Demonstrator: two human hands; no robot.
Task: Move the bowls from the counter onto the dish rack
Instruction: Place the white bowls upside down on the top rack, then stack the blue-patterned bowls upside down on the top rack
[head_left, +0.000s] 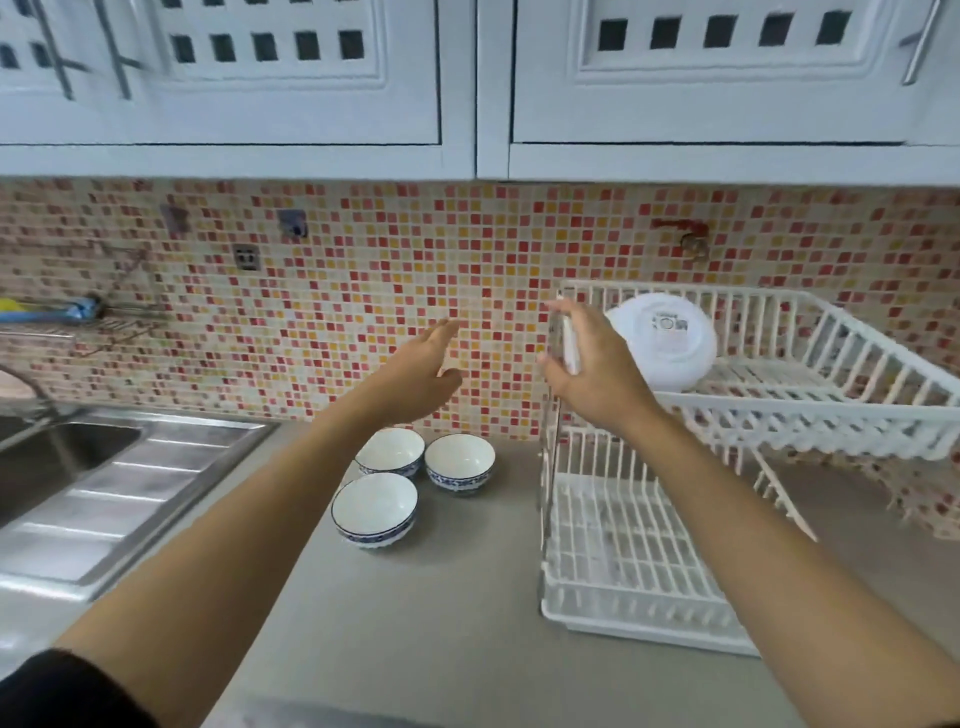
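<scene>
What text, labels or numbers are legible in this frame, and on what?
No text can be read in this frame.
Sticker on the white bowl in the dish rack's upper tier: printed marks, too small and blurred.
Three blue-patterned bowls on the counter: decoration only, no lettering.
Wall outlet: no legible marking.

Bare grey surface lies open before three white blue-patterned bowls; the white two-tier wire dish rack blocks the right side.

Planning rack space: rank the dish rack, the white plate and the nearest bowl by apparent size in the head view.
1. dish rack, clearly largest.
2. white plate.
3. nearest bowl, close to the plate in apparent size; nearness may inflate it, so this pair is unsure.
</scene>
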